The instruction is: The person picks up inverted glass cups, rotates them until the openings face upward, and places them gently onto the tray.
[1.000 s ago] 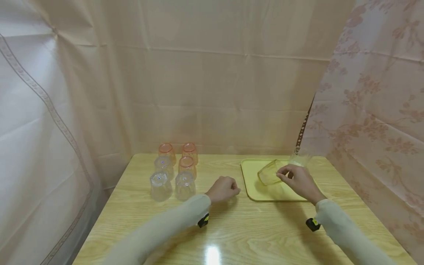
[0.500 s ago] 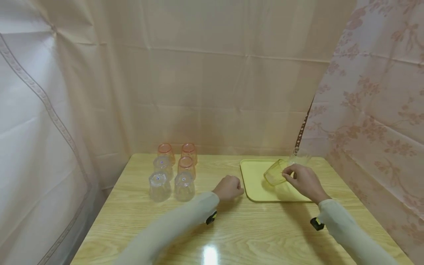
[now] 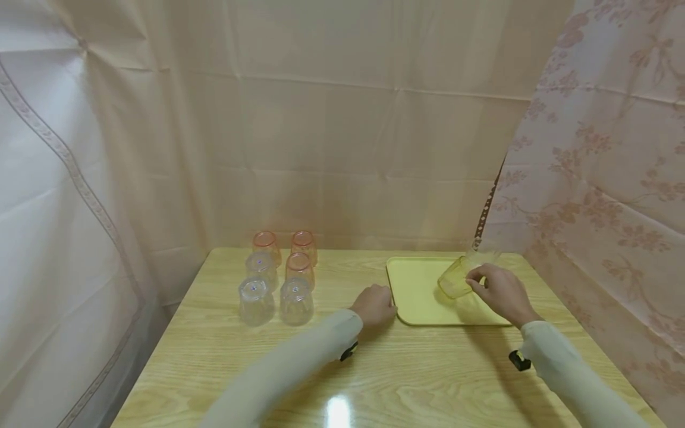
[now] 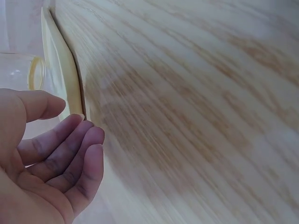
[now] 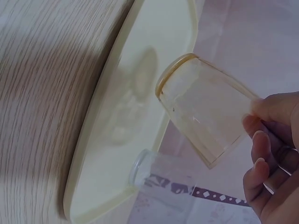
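Tilted over the yellow tray [image 3: 420, 288] is a transparent yellow cup [image 3: 453, 279]. My right hand [image 3: 500, 292] pinches it by the edge between thumb and fingers; the right wrist view shows its amber ring end facing the tray. A clear cup [image 5: 161, 175] stands at the tray's back right and partly overlaps the yellow one in the head view. My left hand [image 3: 374, 304] is at the tray's front left corner, fingers loosely curled with nothing in them. In the left wrist view its fingertips [image 4: 77, 119] are right at the tray's rim.
On the left of the wooden table [image 3: 428, 368] stand three orange-tinted cups [image 3: 299, 267] and three clear cups [image 3: 255, 303], grouped in two columns. Pale curtains [image 3: 342, 148] surround the table at the back and sides.
My right hand has moved right with the yellow cup, closer to the clear cup on the tray. My left hand has moved right, up to the tray's corner.
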Tool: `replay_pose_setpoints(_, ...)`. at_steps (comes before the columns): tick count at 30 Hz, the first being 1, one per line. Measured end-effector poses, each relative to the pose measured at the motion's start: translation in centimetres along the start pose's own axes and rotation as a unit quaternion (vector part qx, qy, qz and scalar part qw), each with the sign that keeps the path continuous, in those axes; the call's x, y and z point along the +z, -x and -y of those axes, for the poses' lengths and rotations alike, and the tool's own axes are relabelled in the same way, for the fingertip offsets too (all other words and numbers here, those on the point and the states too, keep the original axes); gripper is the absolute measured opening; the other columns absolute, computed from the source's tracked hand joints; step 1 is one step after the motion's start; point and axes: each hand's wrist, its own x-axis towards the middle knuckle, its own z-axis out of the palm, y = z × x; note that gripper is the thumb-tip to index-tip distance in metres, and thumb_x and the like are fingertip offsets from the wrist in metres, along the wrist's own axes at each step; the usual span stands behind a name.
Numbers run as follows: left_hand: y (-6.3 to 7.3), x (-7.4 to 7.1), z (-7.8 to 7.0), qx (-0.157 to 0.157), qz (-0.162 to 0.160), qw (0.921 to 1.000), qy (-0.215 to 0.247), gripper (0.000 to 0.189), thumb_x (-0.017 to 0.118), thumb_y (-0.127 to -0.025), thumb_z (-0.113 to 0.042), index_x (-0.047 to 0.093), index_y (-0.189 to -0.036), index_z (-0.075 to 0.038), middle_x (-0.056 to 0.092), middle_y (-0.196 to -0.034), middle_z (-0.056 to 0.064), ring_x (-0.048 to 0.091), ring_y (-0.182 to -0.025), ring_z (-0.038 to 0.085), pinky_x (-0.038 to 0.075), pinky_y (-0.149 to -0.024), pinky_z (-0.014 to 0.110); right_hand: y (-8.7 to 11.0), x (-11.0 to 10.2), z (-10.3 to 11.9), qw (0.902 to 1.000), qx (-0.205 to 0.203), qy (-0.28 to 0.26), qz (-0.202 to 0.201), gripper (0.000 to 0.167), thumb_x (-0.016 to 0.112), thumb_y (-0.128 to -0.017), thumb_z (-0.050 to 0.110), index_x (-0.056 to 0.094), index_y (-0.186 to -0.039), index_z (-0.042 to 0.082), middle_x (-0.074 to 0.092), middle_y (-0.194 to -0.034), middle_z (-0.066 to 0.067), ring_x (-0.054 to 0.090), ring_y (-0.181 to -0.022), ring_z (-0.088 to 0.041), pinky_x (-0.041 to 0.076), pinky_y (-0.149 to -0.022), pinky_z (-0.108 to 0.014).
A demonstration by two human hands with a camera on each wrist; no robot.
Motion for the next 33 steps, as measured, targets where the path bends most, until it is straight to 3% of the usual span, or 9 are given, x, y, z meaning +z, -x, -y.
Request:
replay_pose_setpoints(5,-0.4,0.4,0.1,-0.011,-0.002,0.9997,-0.022,0.053,0.068,-0.093,-0.015,0.037,-0.05,-0.016,0.027,-0.042,-0.01,0.024,-0.039,0.005,0.024,-0.039,0.021,0.0,-0.1,-0.8,0.9999,-0.003,0.017,-0.001,0.008,0.073,-0.095,0.014,0.077,-0.101,0.009,0.072,-0.099,-0.009,0.065,-0.073,-0.021,0.052,-0.057,-0.042)
replay_pose_setpoints(9,-0.6,0.6,0.1,-0.013,-0.002,0.9998,-0.014,0.054,0.069,-0.094,-0.018,0.038,-0.05,-0.017,0.028,-0.042,-0.01,0.024,-0.038,0.004,0.024,-0.038,0.02,-0.1,-0.3,-1.4,0.9996,-0.007,0.028,-0.001,0.008,0.073,-0.095,0.013,0.077,-0.101,0.008,0.073,-0.102,-0.013,0.065,-0.071,-0.02,0.052,-0.056,-0.039)
replay_pose_setpoints(12,-0.6,0.7,-0.1,-0.009,-0.001,1.0,0.0,0.055,0.071,-0.094,-0.021,0.038,-0.051,-0.017,0.029,-0.042,-0.01,0.025,-0.038,0.003,0.025,-0.039,0.02,-0.2,-0.4,-1.8,0.9993,-0.012,0.034,-0.002,0.009,0.073,-0.095,0.013,0.076,-0.1,0.007,0.073,-0.1,-0.013,0.064,-0.069,-0.018,0.051,-0.054,-0.037)
replay_pose_setpoints(19,-0.4,0.5,-0.9,-0.003,0.004,0.9998,-0.019,0.054,0.07,-0.095,-0.021,0.038,-0.053,-0.017,0.03,-0.045,-0.01,0.028,-0.041,0.004,0.028,-0.041,0.021,-0.3,-0.5,-2.8,0.9977,-0.027,0.06,-0.016,0.009,0.077,-0.092,0.013,0.076,-0.098,0.006,0.071,-0.092,-0.008,0.064,-0.067,-0.018,0.049,-0.052,-0.035)
replay_pose_setpoints(26,-0.4,0.6,-0.8,-0.001,-0.003,0.9998,-0.018,0.053,0.069,-0.095,-0.02,0.037,-0.053,-0.017,0.028,-0.045,-0.01,0.025,-0.041,0.004,0.025,-0.041,0.02,-0.5,-0.5,-4.0,0.9952,-0.042,0.084,-0.027,0.011,0.079,-0.09,0.012,0.076,-0.098,0.005,0.071,-0.091,-0.008,0.066,-0.069,-0.022,0.052,-0.055,-0.039)
replay_pose_setpoints(33,-0.2,1.0,-0.8,0.004,-0.004,0.9999,-0.01,0.053,0.07,-0.096,-0.019,0.039,-0.053,-0.016,0.029,-0.045,-0.009,0.026,-0.04,0.004,0.025,-0.04,0.019,-0.4,-0.7,-4.8,0.9946,-0.036,0.096,-0.014,0.013,0.078,-0.091,0.011,0.075,-0.1,0.002,0.072,-0.091,-0.01,0.068,-0.073,-0.026,0.054,-0.059,-0.042)
